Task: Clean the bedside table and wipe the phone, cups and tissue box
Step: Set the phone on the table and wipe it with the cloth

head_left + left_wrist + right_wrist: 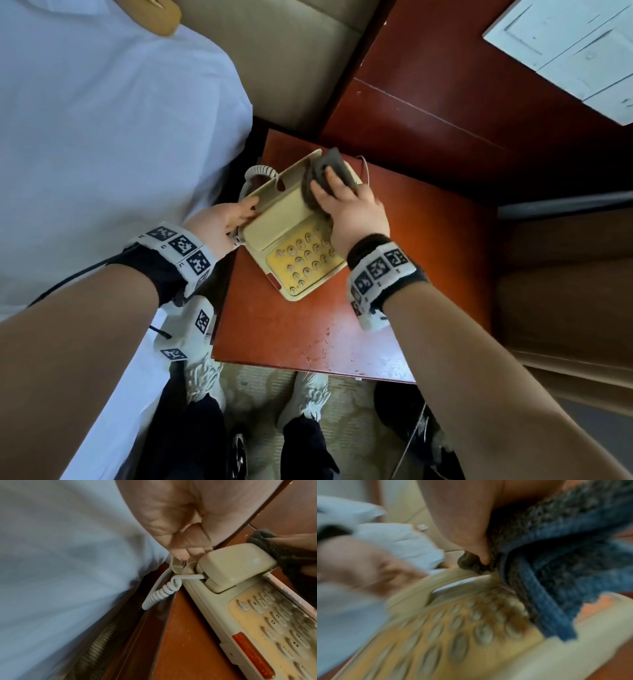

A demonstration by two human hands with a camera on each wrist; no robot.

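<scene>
Head view looks down on the phone (294,236), a yellowed cream desk set lying at an angle on the far half of the bedside table (308,329), close to its left edge beside the bed (102,120). Its handset (235,566) sits in the cradle along the phone's left side, with the coiled cord (161,592) spilling off the table edge toward the bed. The right hand (349,209) presses a dark grey cloth (329,171) onto the top end of the phone, its fingers spread on the bunched cloth and curled round it. The left hand (222,219) steadies the phone at the handset; its fingers lie against the handset's side, but how firmly they grip I cannot tell, as the wrist view shows mostly palm. Right wrist view is badly blurred, which suggests a brisk rubbing stroke.

Risks, as I judge them: a hard stroke could knock the handset off its cradle or shove the phone toward the table edge, where the cord hangs, if the left hand gives way. The cloth could also snag the cord or the thin wire (364,168) behind the phone. Dirt sits around the keys (278,616), so quick passes may leave grime. No cups or tissue box show on the table.
</scene>
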